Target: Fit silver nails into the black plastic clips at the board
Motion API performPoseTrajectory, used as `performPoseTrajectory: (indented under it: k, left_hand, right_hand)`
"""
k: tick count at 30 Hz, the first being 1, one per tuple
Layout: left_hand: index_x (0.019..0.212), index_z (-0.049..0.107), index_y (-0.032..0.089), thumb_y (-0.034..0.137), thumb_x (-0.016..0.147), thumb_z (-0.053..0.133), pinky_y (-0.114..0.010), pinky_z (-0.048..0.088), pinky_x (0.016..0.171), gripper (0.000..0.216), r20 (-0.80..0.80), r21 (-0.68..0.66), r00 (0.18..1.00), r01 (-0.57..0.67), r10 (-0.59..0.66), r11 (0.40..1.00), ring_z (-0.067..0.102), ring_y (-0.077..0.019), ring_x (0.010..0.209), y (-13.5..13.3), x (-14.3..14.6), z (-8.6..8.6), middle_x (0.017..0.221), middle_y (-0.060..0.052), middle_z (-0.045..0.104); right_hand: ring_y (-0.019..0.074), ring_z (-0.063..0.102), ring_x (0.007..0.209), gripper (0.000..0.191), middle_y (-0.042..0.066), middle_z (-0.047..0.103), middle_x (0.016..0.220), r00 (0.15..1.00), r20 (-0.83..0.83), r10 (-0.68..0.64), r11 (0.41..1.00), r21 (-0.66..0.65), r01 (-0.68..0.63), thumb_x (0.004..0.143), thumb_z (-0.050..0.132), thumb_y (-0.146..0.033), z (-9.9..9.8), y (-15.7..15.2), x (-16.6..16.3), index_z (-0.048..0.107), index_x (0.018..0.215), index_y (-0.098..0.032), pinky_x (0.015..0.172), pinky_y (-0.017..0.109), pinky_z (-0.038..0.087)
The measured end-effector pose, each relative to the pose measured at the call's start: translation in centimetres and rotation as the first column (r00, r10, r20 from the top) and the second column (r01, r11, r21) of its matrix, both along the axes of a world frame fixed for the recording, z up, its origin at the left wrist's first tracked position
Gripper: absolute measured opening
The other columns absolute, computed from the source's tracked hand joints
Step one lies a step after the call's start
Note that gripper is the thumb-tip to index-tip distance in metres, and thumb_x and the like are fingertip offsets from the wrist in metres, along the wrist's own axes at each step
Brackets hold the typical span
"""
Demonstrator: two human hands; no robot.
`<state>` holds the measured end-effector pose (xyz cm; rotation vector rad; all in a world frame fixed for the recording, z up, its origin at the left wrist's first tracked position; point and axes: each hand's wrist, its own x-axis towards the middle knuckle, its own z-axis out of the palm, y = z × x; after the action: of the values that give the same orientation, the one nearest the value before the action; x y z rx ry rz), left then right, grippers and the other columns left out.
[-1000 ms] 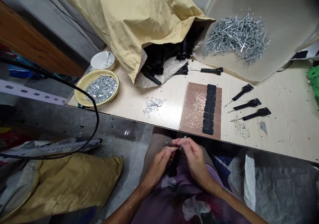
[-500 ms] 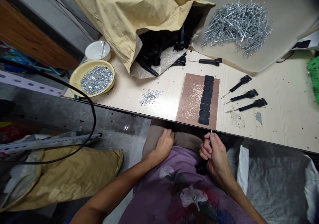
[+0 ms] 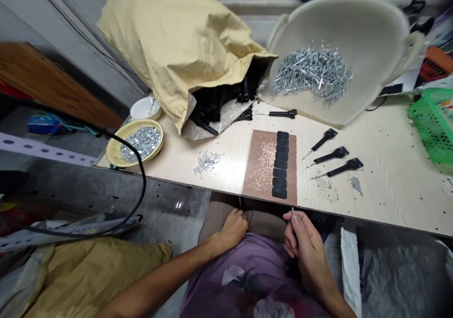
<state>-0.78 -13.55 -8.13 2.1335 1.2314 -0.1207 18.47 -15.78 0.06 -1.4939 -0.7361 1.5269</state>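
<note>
My right hand (image 3: 304, 238) is closed just below the table's front edge, thumb against the fingers. A thin metal rod (image 3: 292, 211) sticks up from its grip; whatever is lower down in the palm is mostly hidden. On my lap rests my left hand (image 3: 232, 227), its fingers curled together and nothing seen in them. A brown board (image 3: 260, 167) on the table ahead bears a column of black rounded pads (image 3: 280, 172). To its right lie three black handle-like pieces with metal rods (image 3: 332, 154), and a similar black piece (image 3: 283, 113) lies behind the board.
A small pile of washers (image 3: 208, 162) lies left of the board. Further left stand a yellow bowl of washers (image 3: 109, 150) and a white bowl (image 3: 139, 110). Behind are a paper sack (image 3: 170, 39) holding black parts and a pale basin (image 3: 368, 30) of metal rods. At right is a green basket (image 3: 430, 129).
The view has tilted up, showing more of the basin, the shelf behind and the green basket. My right hand has turned slightly, still gripping the rod; my left hand stays on my lap.
</note>
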Motion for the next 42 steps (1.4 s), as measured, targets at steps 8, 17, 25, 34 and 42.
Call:
performPoseTrajectory:
  k: [8, 17, 25, 34, 42]
  left_hand:
    - [0.078, 0.069, 0.014, 0.041, 0.080, 0.062, -0.023, 0.046, 0.059, 0.028, 0.559, -0.548, 0.336, -0.536, 0.758, 0.642, 0.058, -0.0123, 0.059, 7.3, 0.9, 12.6, 0.069, -0.004, 0.066]
    - [0.091, 0.070, 0.013, 0.037, 0.080, 0.065, -0.023, 0.049, 0.069, 0.027, 0.667, -0.584, 0.067, -0.572, 0.742, 0.577, 0.061, -0.0116, 0.067, 12.1, 3.0, 12.4, 0.079, -0.005, 0.069]
    - [0.089, 0.071, 0.014, 0.036, 0.079, 0.065, -0.026, 0.050, 0.073, 0.025, 0.672, -0.541, 0.117, -0.598, 0.731, 0.592, 0.063, -0.0140, 0.070, 13.4, 2.4, 11.5, 0.079, -0.005, 0.071]
    - [0.085, 0.071, 0.012, 0.031, 0.071, 0.075, -0.023, 0.051, 0.067, 0.024, 0.584, -0.734, 0.002, -0.426, 0.812, 0.529, 0.062, -0.0104, 0.064, 14.6, 1.8, 10.4, 0.072, -0.004, 0.070]
    - [0.078, 0.065, 0.011, 0.026, 0.067, 0.078, -0.025, 0.055, 0.071, 0.023, 0.430, -0.891, -0.126, -0.215, 0.894, 0.399, 0.063, -0.0092, 0.062, 15.4, 2.0, 10.7, 0.069, -0.003, 0.067]
  right_hand:
    - [0.0178, 0.057, 0.084, 0.015, 0.006, 0.059, 0.090, 0.733, 0.674, 0.095, 0.722, 0.460, -0.517, 0.090, 0.050, -0.029, 5.4, 8.5, 1.4, 0.061, 0.099, -0.023, 0.067, 0.028, 0.049]
    - [0.0133, 0.055, 0.071, 0.032, 0.004, 0.055, 0.084, 0.498, 0.867, 0.031, 0.587, 0.387, -0.711, 0.094, 0.042, -0.026, 4.5, 14.5, 0.1, 0.062, 0.120, -0.029, 0.064, 0.025, 0.048]
    - [0.0136, 0.057, 0.071, 0.029, 0.004, 0.058, 0.084, 0.470, 0.883, 0.002, 0.596, 0.376, -0.710, 0.095, 0.041, -0.028, 3.6, 15.9, -0.1, 0.062, 0.114, -0.024, 0.061, 0.025, 0.047]
    - [0.0125, 0.058, 0.071, 0.029, 0.004, 0.061, 0.083, 0.318, 0.945, -0.070, 0.593, 0.296, -0.748, 0.097, 0.038, -0.029, 3.9, 16.1, 0.2, 0.065, 0.105, -0.023, 0.054, 0.022, 0.040]
    - [0.0123, 0.058, 0.070, 0.030, 0.004, 0.061, 0.082, 0.301, 0.949, -0.088, 0.598, 0.292, -0.747, 0.097, 0.037, -0.028, 4.1, 15.9, 0.1, 0.065, 0.105, -0.022, 0.054, 0.023, 0.040]
